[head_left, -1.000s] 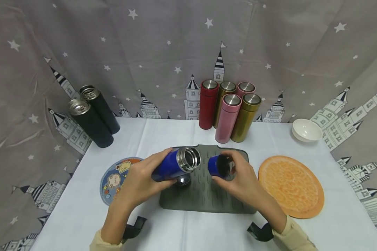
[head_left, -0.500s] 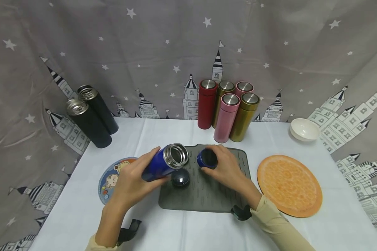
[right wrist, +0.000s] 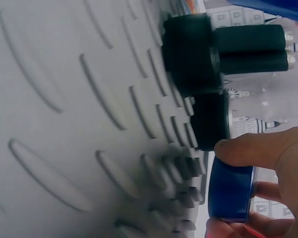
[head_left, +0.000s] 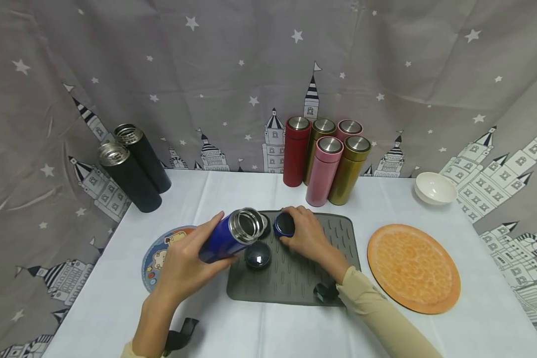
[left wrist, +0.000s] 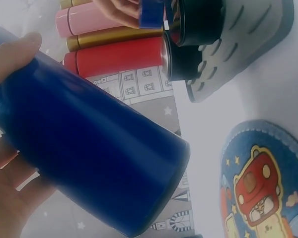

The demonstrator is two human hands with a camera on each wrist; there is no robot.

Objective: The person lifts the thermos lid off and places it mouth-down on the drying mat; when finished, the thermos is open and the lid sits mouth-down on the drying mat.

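My left grip [head_left: 188, 257] curls round the tilted, uncapped blue bottle [head_left: 220, 241], held above the worktop [head_left: 302, 330]; my right grip [head_left: 307, 231] pinches the blue cap [right wrist: 231, 191] at the grey mat [head_left: 291, 286], near two black lids [head_left: 257, 255]. From here I can't tell whether cap and mat touch.

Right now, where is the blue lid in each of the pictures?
Head: blue lid just below and right of centre, in the right hand.
Left wrist: blue lid at the top edge, near the middle.
Right wrist: blue lid in the lower right.
Shared landmark: grey mat.
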